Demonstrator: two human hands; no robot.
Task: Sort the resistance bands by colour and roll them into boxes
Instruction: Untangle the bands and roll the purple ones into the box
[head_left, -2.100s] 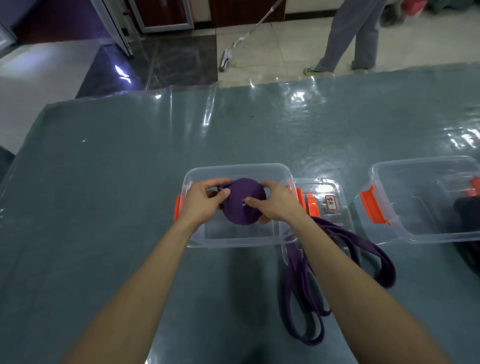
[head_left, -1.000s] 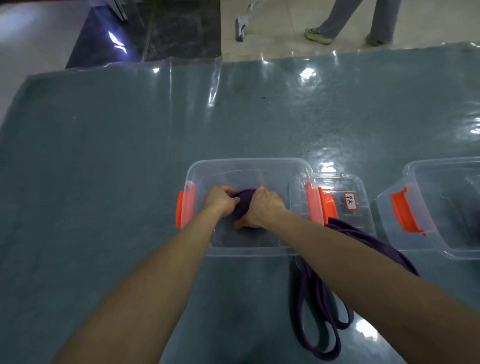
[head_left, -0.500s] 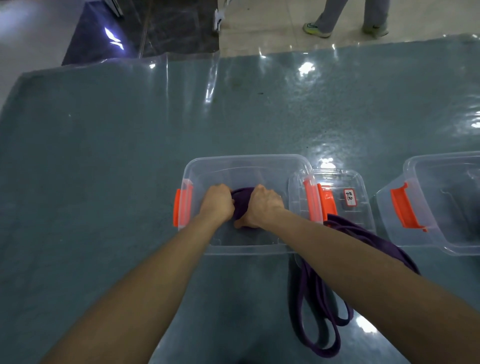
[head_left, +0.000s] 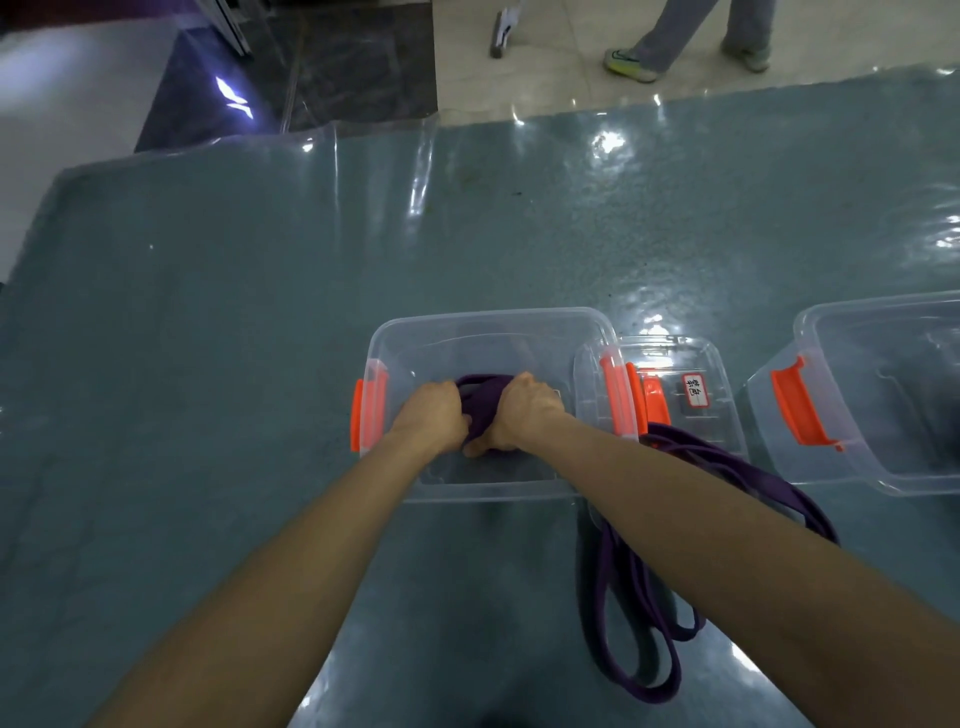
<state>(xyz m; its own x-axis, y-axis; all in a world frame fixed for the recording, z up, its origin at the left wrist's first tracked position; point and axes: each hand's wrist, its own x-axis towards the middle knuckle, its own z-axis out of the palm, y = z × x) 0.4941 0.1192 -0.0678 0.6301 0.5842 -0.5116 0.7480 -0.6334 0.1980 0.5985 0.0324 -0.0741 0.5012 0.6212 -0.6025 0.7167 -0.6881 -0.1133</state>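
Note:
A rolled purple resistance band (head_left: 482, 402) sits low inside a clear plastic box (head_left: 488, 322) with orange latches. My left hand (head_left: 435, 415) grips the roll from the left and my right hand (head_left: 524, 413) grips it from the right, both down inside the box. Most of the roll is hidden between my hands. Loose purple bands (head_left: 639, 613) lie in long loops on the table to the right of my right forearm.
The box's clear lid (head_left: 691, 364), with a white label, lies just right of it. A second clear box (head_left: 883, 395) with an orange latch stands at the right edge. A person walks on the floor beyond the table's far edge.
Two seconds ago I held the purple roll up above the box. It has since gone down into the box, and both hands have stayed clamped on it there.

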